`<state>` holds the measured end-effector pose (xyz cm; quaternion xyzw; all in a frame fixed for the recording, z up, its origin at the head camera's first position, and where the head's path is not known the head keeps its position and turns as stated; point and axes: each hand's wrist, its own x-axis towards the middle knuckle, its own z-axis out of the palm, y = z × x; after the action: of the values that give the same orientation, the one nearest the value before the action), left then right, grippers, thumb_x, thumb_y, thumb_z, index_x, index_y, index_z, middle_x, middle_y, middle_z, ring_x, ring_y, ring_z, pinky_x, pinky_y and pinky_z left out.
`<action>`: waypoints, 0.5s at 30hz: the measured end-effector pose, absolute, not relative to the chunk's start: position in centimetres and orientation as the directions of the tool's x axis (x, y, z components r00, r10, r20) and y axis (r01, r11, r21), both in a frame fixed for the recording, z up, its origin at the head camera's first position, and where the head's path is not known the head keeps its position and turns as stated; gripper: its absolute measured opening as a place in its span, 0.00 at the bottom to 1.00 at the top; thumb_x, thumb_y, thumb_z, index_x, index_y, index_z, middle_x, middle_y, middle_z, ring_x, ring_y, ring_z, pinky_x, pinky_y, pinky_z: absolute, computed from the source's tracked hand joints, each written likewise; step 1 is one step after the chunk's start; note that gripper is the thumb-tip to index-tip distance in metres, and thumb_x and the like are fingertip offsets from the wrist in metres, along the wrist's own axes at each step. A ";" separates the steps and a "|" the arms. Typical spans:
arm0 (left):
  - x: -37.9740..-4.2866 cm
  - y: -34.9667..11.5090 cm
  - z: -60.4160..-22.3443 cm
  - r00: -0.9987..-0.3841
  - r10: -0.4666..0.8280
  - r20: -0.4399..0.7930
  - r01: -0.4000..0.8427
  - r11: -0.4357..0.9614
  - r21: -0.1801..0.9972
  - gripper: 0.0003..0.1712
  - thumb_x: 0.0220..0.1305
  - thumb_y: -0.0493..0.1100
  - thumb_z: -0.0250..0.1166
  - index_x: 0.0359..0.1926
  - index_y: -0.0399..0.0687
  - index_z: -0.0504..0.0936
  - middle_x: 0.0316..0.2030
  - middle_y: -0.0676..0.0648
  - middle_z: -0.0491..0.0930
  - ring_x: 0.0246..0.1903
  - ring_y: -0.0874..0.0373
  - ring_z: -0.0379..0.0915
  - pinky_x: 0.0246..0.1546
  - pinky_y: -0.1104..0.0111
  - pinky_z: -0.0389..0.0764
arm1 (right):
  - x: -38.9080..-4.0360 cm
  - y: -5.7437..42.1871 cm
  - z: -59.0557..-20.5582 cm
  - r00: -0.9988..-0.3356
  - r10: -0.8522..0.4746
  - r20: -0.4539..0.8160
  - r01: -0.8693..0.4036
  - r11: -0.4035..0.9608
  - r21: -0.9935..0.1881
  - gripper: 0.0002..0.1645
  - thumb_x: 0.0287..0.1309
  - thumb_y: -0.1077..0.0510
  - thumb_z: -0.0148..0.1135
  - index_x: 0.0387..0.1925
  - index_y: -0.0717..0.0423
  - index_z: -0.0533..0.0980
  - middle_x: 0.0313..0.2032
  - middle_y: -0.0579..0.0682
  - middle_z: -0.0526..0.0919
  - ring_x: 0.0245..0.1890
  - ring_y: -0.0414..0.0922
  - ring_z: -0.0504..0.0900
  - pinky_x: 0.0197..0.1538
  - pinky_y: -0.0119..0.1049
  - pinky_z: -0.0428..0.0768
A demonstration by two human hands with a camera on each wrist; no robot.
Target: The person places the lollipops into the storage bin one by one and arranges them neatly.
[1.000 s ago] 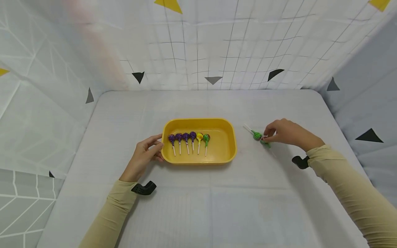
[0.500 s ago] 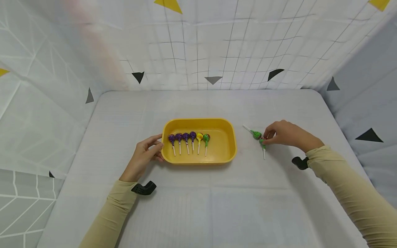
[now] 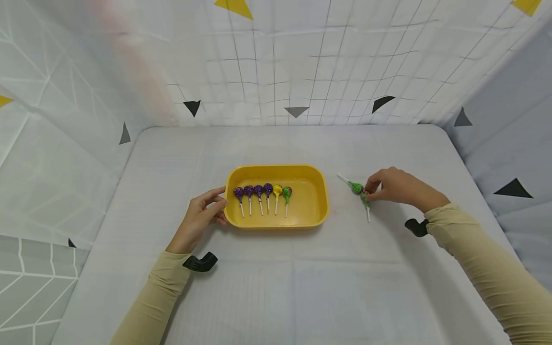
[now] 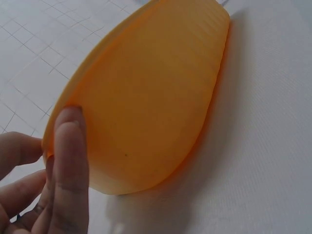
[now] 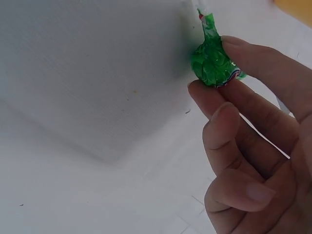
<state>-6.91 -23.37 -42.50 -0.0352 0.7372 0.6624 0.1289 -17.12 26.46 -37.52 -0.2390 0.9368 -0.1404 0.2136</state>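
A shallow yellow tray [image 3: 310, 211] holds a row of lollipops: several purple ones [image 3: 258, 189], one yellow lollipop [image 3: 278, 190] and one green lollipop [image 3: 287, 192]. At its left end my left hand [image 3: 200, 213] holds the rim; the left wrist view has fingers [image 4: 70, 161] against the tray's outer wall [image 4: 146, 97]. Right of the tray, my right hand [image 3: 394, 187] pinches the head of a green lollipop [image 5: 212, 63] between thumb and fingers, its white stick towards me. A second green lollipop [image 3: 356, 188] lies just left of it, stick up and left.
The tray and loose lollipops lie on a white-covered table [image 3: 276, 287]. Behind it hangs a white sheet [image 3: 276, 67] with grid lines and triangles. A black device [image 3: 200, 262] sits at the left wrist, another black device [image 3: 416, 227] at the right.
The green lollipop in my right hand has turned so its stick shows, pointing towards me. The other green lollipop has shifted slightly. My left hand and the tray stay put.
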 end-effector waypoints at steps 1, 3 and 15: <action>-6.9 -23.3 -42.5 -0.964 0.116 -0.240 -0.227 0.118 0.967 0.27 0.78 0.42 0.59 0.74 0.47 0.70 0.48 0.42 0.75 0.28 0.58 0.82 0.33 0.67 0.90 | -17.1 26.5 -37.5 -0.796 -0.508 -0.329 -0.390 0.847 -0.362 0.08 0.56 0.52 0.78 0.36 0.50 0.88 0.36 0.43 0.90 0.40 0.43 0.86 0.41 0.42 0.83; -6.9 -23.3 -42.5 -0.963 0.116 -0.242 -0.228 0.122 0.966 0.28 0.78 0.42 0.59 0.75 0.47 0.70 0.48 0.42 0.75 0.28 0.58 0.82 0.33 0.67 0.90 | -17.1 26.5 -37.4 -0.799 -0.508 -0.323 -0.393 0.846 -0.360 0.08 0.56 0.52 0.78 0.36 0.49 0.88 0.35 0.43 0.90 0.39 0.43 0.86 0.42 0.43 0.84; -6.9 -23.4 -42.6 -0.965 0.117 -0.234 -0.220 0.121 0.968 0.28 0.78 0.42 0.59 0.75 0.46 0.70 0.47 0.43 0.75 0.29 0.59 0.82 0.33 0.67 0.90 | -17.4 26.5 -36.7 -0.802 -0.509 -0.312 -0.400 0.846 -0.351 0.07 0.55 0.53 0.78 0.35 0.49 0.88 0.34 0.42 0.90 0.39 0.41 0.86 0.43 0.43 0.86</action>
<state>-6.89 -23.36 -42.56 -0.0350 0.7377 0.6621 0.1273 -17.37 26.52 -36.66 -0.2418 0.9396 -0.1353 0.2010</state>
